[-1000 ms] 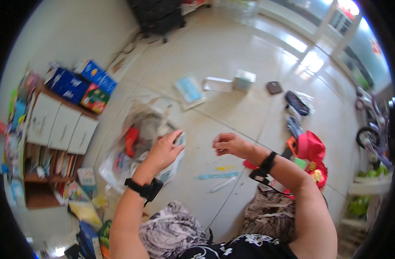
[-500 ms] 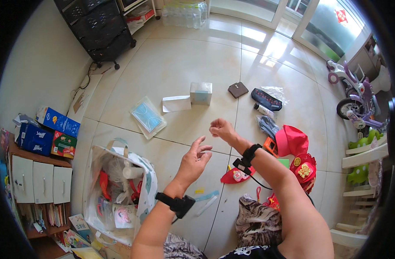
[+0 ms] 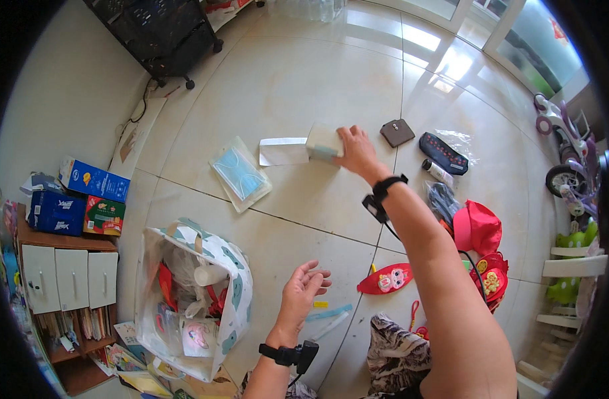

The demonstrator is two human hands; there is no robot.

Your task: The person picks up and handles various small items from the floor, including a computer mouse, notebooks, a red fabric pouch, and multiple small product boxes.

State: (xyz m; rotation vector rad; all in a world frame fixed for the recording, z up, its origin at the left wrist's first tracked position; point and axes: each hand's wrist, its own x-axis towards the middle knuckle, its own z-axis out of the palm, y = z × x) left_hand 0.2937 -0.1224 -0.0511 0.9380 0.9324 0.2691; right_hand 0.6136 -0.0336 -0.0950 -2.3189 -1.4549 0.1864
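Note:
My right hand reaches far forward, its fingers closed on the right side of a small pale box. The box is slightly blurred and the hand hides its right edge. Left of the box lies a white folded paper. Beyond that paper on the left is a clear packet with a blue face mask. My left hand hovers over the floor near my lap, empty, with fingers apart and loosely bent. Below it lie a small yellow piece and a light-blue strip.
At left stands an open fabric storage bin with bags and odds and ends. On the right lie a brown wallet, a dark pouch, a red cap and a red mask-shaped item. A purple-and-white child's bike stands far right.
My right hand has moved forward and closed on the pale box. My left hand has drawn back a little toward my lap. The whole view has shifted slightly.

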